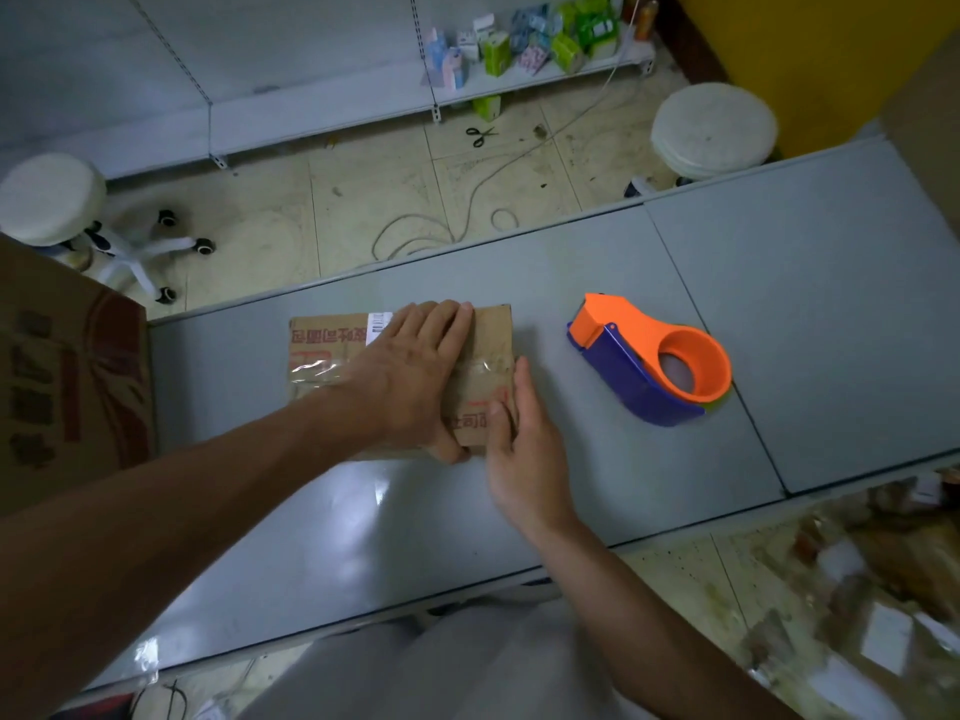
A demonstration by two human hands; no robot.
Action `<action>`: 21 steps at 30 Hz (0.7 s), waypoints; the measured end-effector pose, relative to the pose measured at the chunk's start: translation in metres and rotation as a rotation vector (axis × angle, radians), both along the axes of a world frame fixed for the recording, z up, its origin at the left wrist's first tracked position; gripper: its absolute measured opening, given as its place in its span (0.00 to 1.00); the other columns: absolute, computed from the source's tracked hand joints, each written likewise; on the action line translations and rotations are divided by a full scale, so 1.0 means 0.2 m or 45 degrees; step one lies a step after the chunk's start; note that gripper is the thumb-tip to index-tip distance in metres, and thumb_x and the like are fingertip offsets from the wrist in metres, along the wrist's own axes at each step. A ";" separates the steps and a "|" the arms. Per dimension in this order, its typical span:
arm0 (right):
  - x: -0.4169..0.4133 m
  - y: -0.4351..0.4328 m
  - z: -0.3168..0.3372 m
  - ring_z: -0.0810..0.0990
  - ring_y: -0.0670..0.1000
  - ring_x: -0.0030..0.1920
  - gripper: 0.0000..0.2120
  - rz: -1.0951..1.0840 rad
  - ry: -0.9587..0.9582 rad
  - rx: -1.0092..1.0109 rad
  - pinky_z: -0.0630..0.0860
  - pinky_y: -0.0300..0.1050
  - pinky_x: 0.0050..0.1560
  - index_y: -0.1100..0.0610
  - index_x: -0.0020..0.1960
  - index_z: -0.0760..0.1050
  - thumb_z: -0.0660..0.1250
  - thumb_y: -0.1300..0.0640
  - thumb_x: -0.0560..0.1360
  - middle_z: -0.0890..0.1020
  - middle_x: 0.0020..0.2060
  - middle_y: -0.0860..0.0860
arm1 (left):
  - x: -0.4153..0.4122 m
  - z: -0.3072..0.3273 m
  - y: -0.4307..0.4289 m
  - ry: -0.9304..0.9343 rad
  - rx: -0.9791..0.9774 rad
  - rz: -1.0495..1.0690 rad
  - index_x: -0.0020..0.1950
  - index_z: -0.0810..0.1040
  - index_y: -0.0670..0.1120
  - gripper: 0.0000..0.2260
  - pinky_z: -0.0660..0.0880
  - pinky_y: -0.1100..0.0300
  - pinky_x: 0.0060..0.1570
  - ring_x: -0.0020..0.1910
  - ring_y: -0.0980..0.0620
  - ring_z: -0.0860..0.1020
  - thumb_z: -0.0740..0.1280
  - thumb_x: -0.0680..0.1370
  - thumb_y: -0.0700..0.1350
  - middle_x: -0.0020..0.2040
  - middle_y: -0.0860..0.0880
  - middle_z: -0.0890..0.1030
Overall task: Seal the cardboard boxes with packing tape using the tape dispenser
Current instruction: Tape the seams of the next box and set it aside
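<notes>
Flat brown cardboard box with red print point(323, 346) lying on the grey metal table point(789, 314), its middle and right portion largely covered by the left hand point(410, 374), so the printed characters read only in part. A strip of clear packing tape point(311, 370) crosses the lid lengthwise and disappears beneath that hand. Left hand: palm down, fingers straight and together, tips at the far edge, thumb at the near edge, pressing flat. Right hand point(525, 452): fingers extended along the box's right end, thumb resting on the lid; nothing is grasped. The orange-and-blue plastic tape dispenser point(649, 363) lies on the table right of the box, apart from both hands. A large printed brown carton point(67, 376) is cut off at left; the objects at lower right are too blurred to identify.
</notes>
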State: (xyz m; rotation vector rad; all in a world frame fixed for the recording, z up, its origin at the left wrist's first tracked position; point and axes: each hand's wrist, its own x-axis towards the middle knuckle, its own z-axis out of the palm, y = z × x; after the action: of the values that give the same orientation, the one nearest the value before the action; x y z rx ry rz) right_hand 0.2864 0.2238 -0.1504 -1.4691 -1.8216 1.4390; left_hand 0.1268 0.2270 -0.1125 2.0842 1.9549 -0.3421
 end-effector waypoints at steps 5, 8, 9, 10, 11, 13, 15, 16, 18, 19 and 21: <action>0.01 0.04 -0.01 0.76 0.51 0.64 0.23 0.015 0.035 -0.180 0.72 0.50 0.64 0.47 0.77 0.59 0.56 0.49 0.82 0.75 0.67 0.50 | -0.08 -0.06 -0.09 -0.243 0.054 0.016 0.80 0.38 0.45 0.58 0.36 0.53 0.76 0.78 0.51 0.35 0.46 0.63 0.83 0.80 0.45 0.37; 0.01 0.08 0.00 0.78 0.50 0.60 0.21 0.018 0.008 -0.304 0.73 0.53 0.63 0.47 0.69 0.70 0.57 0.42 0.79 0.80 0.61 0.48 | -0.12 -0.04 -0.20 -0.410 0.319 0.384 0.80 0.40 0.48 0.46 0.35 0.56 0.76 0.77 0.56 0.35 0.40 0.71 0.77 0.78 0.52 0.37; 0.00 0.10 0.01 0.78 0.50 0.60 0.24 -0.016 -0.026 -0.308 0.73 0.55 0.63 0.48 0.66 0.72 0.57 0.37 0.76 0.80 0.60 0.49 | -0.16 -0.03 -0.26 -0.421 0.430 0.545 0.80 0.41 0.48 0.43 0.34 0.57 0.75 0.77 0.56 0.35 0.42 0.74 0.74 0.78 0.53 0.37; -0.01 0.12 0.01 0.78 0.51 0.61 0.31 -0.066 -0.071 -0.283 0.73 0.58 0.64 0.51 0.65 0.72 0.57 0.31 0.72 0.80 0.61 0.50 | -0.19 -0.02 -0.32 -0.420 0.518 0.710 0.80 0.41 0.47 0.42 0.35 0.57 0.75 0.77 0.56 0.36 0.45 0.76 0.73 0.79 0.52 0.38; -0.03 0.15 0.02 0.78 0.52 0.62 0.36 -0.091 -0.119 -0.248 0.73 0.59 0.63 0.52 0.65 0.71 0.56 0.27 0.69 0.80 0.61 0.51 | -0.23 -0.02 -0.37 -0.422 0.555 0.875 0.80 0.41 0.46 0.42 0.37 0.57 0.76 0.78 0.55 0.37 0.47 0.76 0.71 0.80 0.51 0.39; -0.09 0.17 0.06 0.80 0.52 0.58 0.33 -0.080 -0.179 -0.187 0.76 0.56 0.59 0.52 0.61 0.73 0.57 0.28 0.69 0.82 0.56 0.49 | -0.30 -0.06 -0.45 -0.468 0.425 1.153 0.80 0.40 0.45 0.45 0.46 0.52 0.77 0.79 0.51 0.44 0.53 0.74 0.70 0.81 0.48 0.43; -0.16 0.17 0.08 0.80 0.53 0.55 0.22 -0.018 -0.261 -0.119 0.76 0.52 0.57 0.52 0.59 0.74 0.61 0.36 0.75 0.82 0.54 0.49 | -0.33 -0.13 -0.47 -0.724 0.223 1.324 0.80 0.46 0.48 0.47 0.62 0.48 0.73 0.76 0.47 0.62 0.61 0.73 0.71 0.78 0.48 0.61; -0.17 0.17 0.08 0.80 0.55 0.55 0.19 0.003 -0.324 -0.054 0.76 0.50 0.55 0.52 0.59 0.74 0.62 0.40 0.77 0.82 0.54 0.50 | -0.33 -0.15 -0.47 -0.916 0.198 1.397 0.79 0.56 0.50 0.44 0.68 0.49 0.68 0.70 0.46 0.71 0.65 0.70 0.71 0.72 0.50 0.72; -0.18 0.16 0.06 0.80 0.56 0.56 0.17 -0.007 -0.368 0.048 0.75 0.50 0.55 0.53 0.60 0.74 0.61 0.43 0.78 0.82 0.55 0.52 | -0.33 -0.19 -0.47 -1.144 0.287 1.480 0.66 0.75 0.56 0.31 0.74 0.50 0.62 0.59 0.50 0.79 0.65 0.67 0.70 0.58 0.55 0.82; -0.18 0.15 0.05 0.80 0.56 0.55 0.16 -0.023 -0.360 0.061 0.75 0.51 0.56 0.52 0.61 0.75 0.60 0.45 0.79 0.82 0.54 0.52 | -0.32 -0.21 -0.47 -1.203 0.337 1.490 0.62 0.78 0.56 0.27 0.74 0.49 0.61 0.56 0.51 0.80 0.64 0.68 0.69 0.56 0.55 0.83; -0.17 0.15 0.04 0.80 0.55 0.54 0.14 -0.055 -0.333 0.051 0.75 0.52 0.57 0.51 0.60 0.75 0.59 0.46 0.80 0.82 0.54 0.51 | -0.32 -0.22 -0.48 -1.249 0.372 1.507 0.61 0.78 0.56 0.23 0.74 0.46 0.62 0.56 0.50 0.79 0.62 0.72 0.66 0.57 0.54 0.82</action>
State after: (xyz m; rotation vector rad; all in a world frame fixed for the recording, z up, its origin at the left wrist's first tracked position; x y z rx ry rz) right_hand 0.2519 0.2538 -0.1419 -1.7328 -1.9421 1.2304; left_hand 0.0630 0.1320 -0.1556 0.5662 2.1092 1.0120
